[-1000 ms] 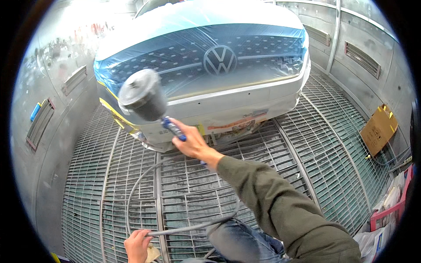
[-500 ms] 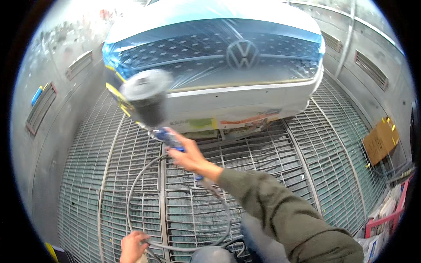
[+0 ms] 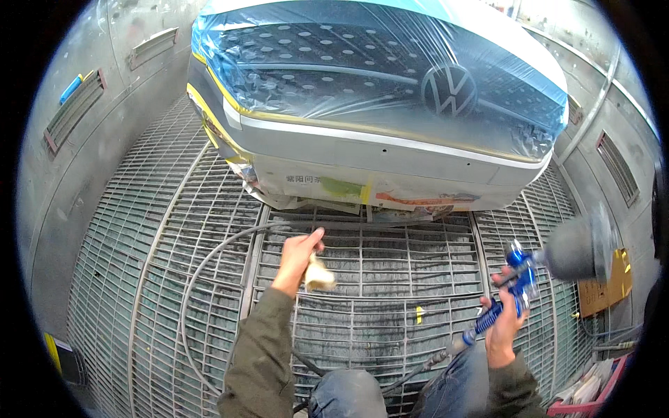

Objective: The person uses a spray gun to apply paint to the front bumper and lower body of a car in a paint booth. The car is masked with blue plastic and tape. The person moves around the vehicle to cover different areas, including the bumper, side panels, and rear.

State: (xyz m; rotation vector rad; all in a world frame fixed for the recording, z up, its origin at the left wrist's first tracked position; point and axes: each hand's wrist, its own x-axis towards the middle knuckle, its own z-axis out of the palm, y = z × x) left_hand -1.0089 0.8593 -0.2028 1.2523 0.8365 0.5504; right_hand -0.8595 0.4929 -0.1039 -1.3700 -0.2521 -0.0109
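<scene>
In my right hand is a blue spray gun, gripped round its handle and tilted so that its dark grey cup points to the right. A grey air hose joins the handle's lower end and loops over the floor to the left. My left hand is closed, held out ahead below the bumper, with a small cream cloth hanging from it. Beyond both hands stands a car's white bumper, its upper front covered by clear blue masking film. Yellow tape runs along its left edge.
Metal floor grating spreads underfoot. Printed paper hangs below the bumper. A cardboard box stands by the right wall, near a pink-red crate of papers. Vented grey walls rise on both sides.
My right hand has swung the spray gun from in front of the bumper's left part down to the lower right. My left hand has left the hose and come forward with the cloth.
</scene>
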